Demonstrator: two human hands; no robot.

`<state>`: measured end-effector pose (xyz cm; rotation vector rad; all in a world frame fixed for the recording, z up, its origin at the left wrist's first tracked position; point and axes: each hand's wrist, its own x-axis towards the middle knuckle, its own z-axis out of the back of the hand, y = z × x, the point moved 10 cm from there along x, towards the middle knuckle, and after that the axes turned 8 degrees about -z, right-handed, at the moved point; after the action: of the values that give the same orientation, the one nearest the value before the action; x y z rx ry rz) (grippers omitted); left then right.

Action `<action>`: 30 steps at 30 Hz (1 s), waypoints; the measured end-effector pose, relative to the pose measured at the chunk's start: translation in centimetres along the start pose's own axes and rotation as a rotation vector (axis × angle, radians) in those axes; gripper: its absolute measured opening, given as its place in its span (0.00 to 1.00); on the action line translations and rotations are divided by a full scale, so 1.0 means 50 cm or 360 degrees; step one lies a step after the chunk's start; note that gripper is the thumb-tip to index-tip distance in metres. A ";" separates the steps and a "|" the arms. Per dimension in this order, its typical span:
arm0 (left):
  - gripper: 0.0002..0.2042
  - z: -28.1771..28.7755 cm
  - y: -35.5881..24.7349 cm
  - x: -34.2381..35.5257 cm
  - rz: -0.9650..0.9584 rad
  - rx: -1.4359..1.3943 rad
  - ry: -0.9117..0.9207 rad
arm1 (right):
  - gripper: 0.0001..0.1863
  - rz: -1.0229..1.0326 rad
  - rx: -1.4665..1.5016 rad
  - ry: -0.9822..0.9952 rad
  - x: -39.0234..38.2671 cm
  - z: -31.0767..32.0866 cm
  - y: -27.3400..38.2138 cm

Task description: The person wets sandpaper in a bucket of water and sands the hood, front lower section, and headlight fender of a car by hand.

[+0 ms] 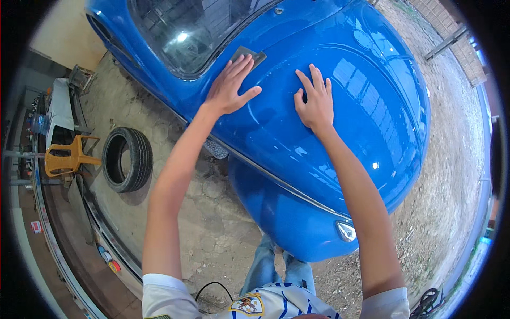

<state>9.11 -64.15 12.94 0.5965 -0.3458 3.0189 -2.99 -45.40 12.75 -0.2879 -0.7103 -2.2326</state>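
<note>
Hands [231,87] [316,101] over glossy curved bodywork [350,154], flat grey pad [258,58].

1 orange chair [66,157], dusty floor [210,244].

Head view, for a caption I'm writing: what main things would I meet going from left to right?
Chair, tyre, left hand, right hand, lamp, post.

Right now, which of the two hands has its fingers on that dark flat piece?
The left hand: it reaches onto the dark flat piece near the window. The right hand has only blue bodywork beneath it.
</note>
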 end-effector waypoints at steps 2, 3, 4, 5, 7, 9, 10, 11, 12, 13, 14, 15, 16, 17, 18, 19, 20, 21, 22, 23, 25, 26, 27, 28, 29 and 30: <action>0.40 -0.003 0.005 0.039 -0.0027 -0.0018 0.0018 | 0.28 -0.0013 -0.0024 0.0024 0.000 -0.003 -0.002; 0.40 -0.010 0.022 0.072 0.0020 0.0041 0.0084 | 0.28 -0.0009 -0.0029 0.0026 0.002 -0.003 -0.001; 0.36 -0.016 0.031 0.112 0.0076 0.0070 0.0063 | 0.28 -0.0033 -0.0030 0.0018 0.003 0.000 -0.003; 0.36 -0.016 0.020 0.145 -0.0032 0.0003 -0.0010 | 0.28 -0.0026 -0.0028 0.0025 0.005 0.000 -0.002; 0.33 -0.015 0.034 0.177 0.0062 -0.0042 -0.0051 | 0.28 0.0012 -0.0033 0.0028 0.006 0.002 0.004; 0.32 -0.005 0.040 0.167 0.0098 0.0037 -0.0050 | 0.28 -0.0027 -0.0067 0.0090 0.006 -0.005 -0.001; 0.32 -0.006 0.040 0.147 0.0076 0.0039 0.0050 | 0.28 0.0014 -0.0035 0.0059 0.006 0.000 0.005; 0.33 -0.004 0.045 0.120 0.0086 0.0083 0.0164 | 0.28 0.0013 -0.0027 0.0047 0.006 0.003 0.004; 0.33 0.013 0.047 0.089 0.0055 0.0052 0.0159 | 0.28 -0.0010 -0.0038 0.0074 0.006 0.000 0.002; 0.33 0.021 0.052 0.061 0.0034 0.0114 0.0239 | 0.28 0.0016 -0.0006 0.0030 0.005 0.005 0.005; 0.33 0.025 0.057 0.038 0.0019 0.0212 0.0322 | 0.28 0.0013 0.0008 0.0027 0.005 0.006 0.005; 0.33 0.035 0.058 0.020 0.0009 0.0186 0.0324 | 0.27 -0.0007 0.0009 0.0046 0.004 0.003 0.002; 0.33 0.041 0.056 0.008 -0.0030 0.0263 0.0350 | 0.27 0.0009 0.0026 0.0011 0.004 0.007 0.004; 0.33 0.053 0.041 0.005 -0.0154 0.0317 0.0291 | 0.28 0.0009 0.0023 0.0014 0.003 0.006 0.004; 0.36 0.051 0.036 0.008 -0.0179 0.0359 0.0339 | 0.28 -0.0015 0.0019 0.0030 0.003 0.004 0.001; 0.36 0.038 0.043 0.017 -0.0111 0.0396 0.0444 | 0.28 -0.0016 0.0017 0.0005 0.003 0.007 0.002; 0.38 0.037 0.031 0.037 -0.0170 0.0505 0.0442 | 0.28 -0.0015 0.0031 0.0012 0.003 0.007 0.002; 0.39 0.025 0.029 0.056 -0.0174 0.0677 0.0543 | 0.28 -0.0013 0.0044 0.0014 0.003 0.008 0.003; 0.39 0.030 0.011 0.089 -0.0249 0.0619 0.0433 | 0.28 -0.0029 0.0036 0.0039 0.004 0.005 0.001; 0.41 0.019 0.006 0.128 -0.0268 0.0669 0.0434 | 0.28 -0.0027 0.0034 0.0008 0.004 0.010 0.001; 0.42 -0.012 -0.001 0.216 -0.0284 0.0706 0.0412 | 0.28 -0.0016 0.0034 0.0025 0.004 0.008 0.001; 0.43 -0.028 -0.002 0.263 -0.0282 0.0687 0.0376 | 0.28 -0.0024 0.0010 0.0044 0.005 0.005 0.000; 0.44 -0.052 0.004 0.300 -0.0239 0.0697 0.0402 | 0.28 -0.0020 0.0009 0.0052 0.005 0.004 0.000; 0.44 -0.067 -0.003 0.328 -0.0284 0.0659 0.0335 | 0.28 -0.0016 0.0011 0.0062 0.006 0.003 0.000; 0.46 -0.080 0.005 0.341 -0.0202 0.0571 0.0298 | 0.28 -0.0019 0.0007 0.0071 0.005 0.002 0.000; 0.47 -0.083 0.011 0.340 -0.0142 0.0440 0.0226 | 0.28 -0.0022 0.0006 0.0068 0.006 0.002 0.000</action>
<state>-8.20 -63.73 15.55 0.3941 0.1038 3.0207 -3.19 -45.51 12.97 -0.2333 -0.6953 -2.2439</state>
